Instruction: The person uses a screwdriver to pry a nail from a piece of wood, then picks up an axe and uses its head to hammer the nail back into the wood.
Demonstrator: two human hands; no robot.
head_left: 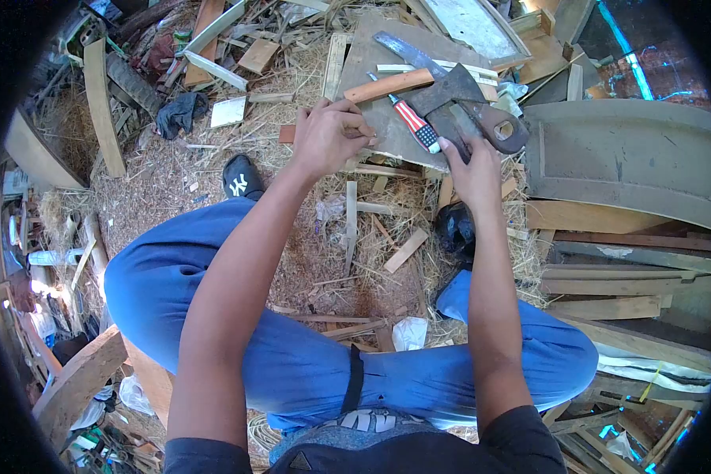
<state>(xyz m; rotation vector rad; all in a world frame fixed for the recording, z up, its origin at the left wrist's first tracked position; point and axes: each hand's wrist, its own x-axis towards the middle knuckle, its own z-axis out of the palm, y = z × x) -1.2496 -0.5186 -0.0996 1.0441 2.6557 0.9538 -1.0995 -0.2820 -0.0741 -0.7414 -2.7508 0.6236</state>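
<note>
My left hand point(329, 136) is held over the left edge of a flat grey-brown board point(387, 126), fingers curled and pressed together; whatever they may pinch is too small to tell. At the board's right side, my right hand point(472, 166) has its thumb and fingers bent around something dark, mostly hidden. Just beyond its fingers lies a flat grey strip point(464, 121). A tool with a stars-and-stripes handle point(415, 125) rests beside the right thumb. Close by are a dark flat blade point(448, 91), a brown wooden handle with a hole point(504, 130) and a reddish-brown wood strip point(389, 84).
A long metal blade point(407, 52) lies at the board's far side. Grey curved panels point(620, 150) and stacked planks point(608, 284) stand to the right. Offcuts, such as a small wood block point(406, 250), litter the straw-covered ground between my feet. A dark cloth point(180, 116) lies at left.
</note>
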